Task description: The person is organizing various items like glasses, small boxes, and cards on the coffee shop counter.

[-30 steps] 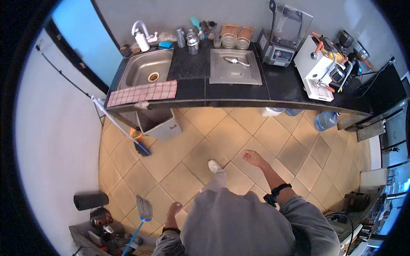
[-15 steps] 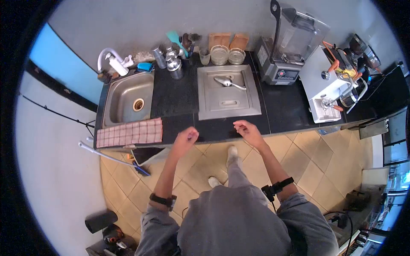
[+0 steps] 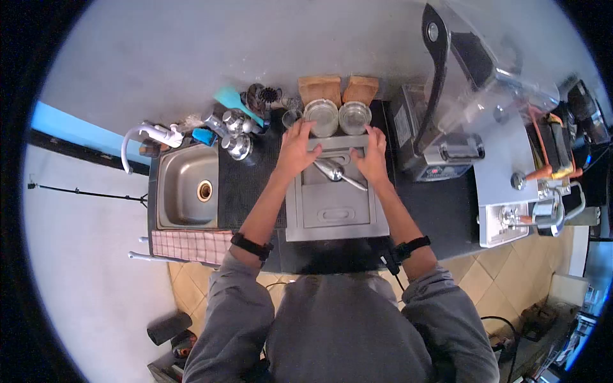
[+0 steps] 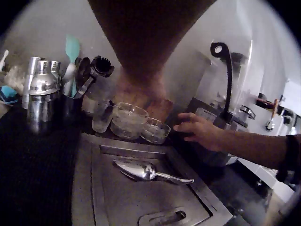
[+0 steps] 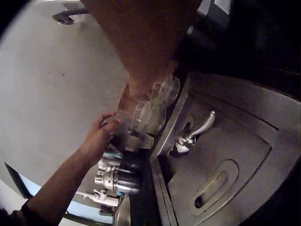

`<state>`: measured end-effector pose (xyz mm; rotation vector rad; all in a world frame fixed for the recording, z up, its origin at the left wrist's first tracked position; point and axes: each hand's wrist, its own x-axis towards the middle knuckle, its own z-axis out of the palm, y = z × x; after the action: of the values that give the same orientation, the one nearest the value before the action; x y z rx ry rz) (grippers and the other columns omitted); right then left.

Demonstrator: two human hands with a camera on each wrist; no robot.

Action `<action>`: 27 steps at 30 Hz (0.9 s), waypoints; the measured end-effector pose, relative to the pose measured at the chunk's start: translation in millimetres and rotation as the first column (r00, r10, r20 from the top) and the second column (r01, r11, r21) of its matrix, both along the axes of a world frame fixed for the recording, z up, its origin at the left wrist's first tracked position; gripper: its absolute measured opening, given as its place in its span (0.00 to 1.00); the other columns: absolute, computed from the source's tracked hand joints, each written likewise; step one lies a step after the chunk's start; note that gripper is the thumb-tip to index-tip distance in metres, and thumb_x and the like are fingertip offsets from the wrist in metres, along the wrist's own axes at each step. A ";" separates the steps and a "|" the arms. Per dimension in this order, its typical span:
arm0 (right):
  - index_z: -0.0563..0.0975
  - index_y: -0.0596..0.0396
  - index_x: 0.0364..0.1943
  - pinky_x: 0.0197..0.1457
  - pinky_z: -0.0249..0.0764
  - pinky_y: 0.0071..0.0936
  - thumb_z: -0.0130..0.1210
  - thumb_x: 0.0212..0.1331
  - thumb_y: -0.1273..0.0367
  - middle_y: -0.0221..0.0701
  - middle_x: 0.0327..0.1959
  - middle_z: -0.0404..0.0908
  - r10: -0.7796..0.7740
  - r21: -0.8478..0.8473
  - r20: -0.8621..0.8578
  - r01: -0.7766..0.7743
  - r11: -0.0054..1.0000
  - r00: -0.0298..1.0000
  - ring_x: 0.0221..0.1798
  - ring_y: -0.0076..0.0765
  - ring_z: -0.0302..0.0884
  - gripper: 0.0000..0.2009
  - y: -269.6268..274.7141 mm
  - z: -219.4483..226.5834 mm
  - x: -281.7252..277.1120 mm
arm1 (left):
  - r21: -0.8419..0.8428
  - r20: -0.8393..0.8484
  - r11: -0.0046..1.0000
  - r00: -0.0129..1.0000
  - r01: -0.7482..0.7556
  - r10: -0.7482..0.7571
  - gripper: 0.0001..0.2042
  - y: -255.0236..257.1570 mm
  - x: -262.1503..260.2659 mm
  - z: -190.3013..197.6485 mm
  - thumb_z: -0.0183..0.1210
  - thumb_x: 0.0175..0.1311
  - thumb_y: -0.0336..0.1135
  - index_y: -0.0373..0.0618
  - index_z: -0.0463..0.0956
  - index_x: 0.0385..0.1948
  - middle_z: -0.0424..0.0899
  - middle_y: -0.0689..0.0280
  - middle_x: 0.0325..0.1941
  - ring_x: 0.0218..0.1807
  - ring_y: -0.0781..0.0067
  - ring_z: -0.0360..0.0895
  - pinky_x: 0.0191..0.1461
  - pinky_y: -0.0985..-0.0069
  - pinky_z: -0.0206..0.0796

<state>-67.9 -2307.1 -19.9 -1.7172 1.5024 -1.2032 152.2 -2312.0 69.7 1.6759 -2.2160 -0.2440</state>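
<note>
My left hand (image 3: 297, 150) reaches over the back left corner of a steel lid (image 3: 338, 223) set in the counter, its fingertips by the larger stack of clear round glass dishes (image 3: 321, 118). Opposite it, my right hand (image 3: 372, 156) has its fingers extended beside the smaller glass stack (image 3: 355, 119). Both hands have loose, parted fingers, with nothing gripped. Between the wrists a metal scoop (image 3: 332, 171) lies on the lid. A drinking glass (image 4: 102, 116) stands left of the dishes in the left wrist view.
Left are a sink (image 3: 172, 191), a checked cloth (image 3: 191, 246), cocktail shakers (image 3: 236, 145) and a teal spatula (image 3: 233, 101). A blender (image 3: 440, 159) and a white espresso machine (image 3: 504, 185) stand right. Wooden blocks (image 3: 320, 86) lean on the wall behind the dishes.
The person has stepped up to the counter. Both hands have risen from beside the body, passed over the counter's front edge and reached the glass dishes at the back.
</note>
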 end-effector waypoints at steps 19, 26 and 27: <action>0.42 0.59 0.73 0.71 0.58 0.50 0.78 0.33 0.63 0.54 0.66 0.59 -0.059 0.088 -0.066 0.064 0.994 0.996 0.67 0.62 0.57 0.63 -133.3 -38.8 9.8 | 0.119 0.232 0.986 0.969 -0.114 0.084 0.50 -136.0 -36.5 -41.9 0.75 0.40 0.49 0.50 0.57 0.70 0.65 0.42 0.65 0.66 0.38 0.61 0.70 0.52 0.55; 0.56 0.65 0.67 0.67 0.62 0.47 0.79 0.28 0.58 0.48 0.58 0.64 -0.070 0.123 -0.226 0.100 0.987 0.972 0.63 0.56 0.61 0.57 -137.1 -36.7 8.7 | -0.028 0.117 0.988 0.981 -0.150 0.153 0.52 -115.0 -51.2 -1.1 0.75 0.38 0.44 0.52 0.55 0.71 0.59 0.42 0.69 0.66 0.40 0.60 0.70 0.53 0.56; 0.56 0.65 0.67 0.67 0.62 0.47 0.79 0.28 0.58 0.48 0.58 0.64 -0.065 0.122 -0.226 0.094 0.988 0.972 0.63 0.56 0.61 0.57 -136.0 -33.2 8.5 | -0.033 0.043 0.987 0.986 -0.158 0.159 0.51 -106.7 -53.7 11.5 0.76 0.38 0.43 0.52 0.55 0.71 0.59 0.41 0.68 0.67 0.39 0.59 0.70 0.52 0.56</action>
<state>-59.4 -2443.1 -53.1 -1.7625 1.7563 -0.9506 98.4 -2418.7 81.1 1.8476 -2.0928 -0.1336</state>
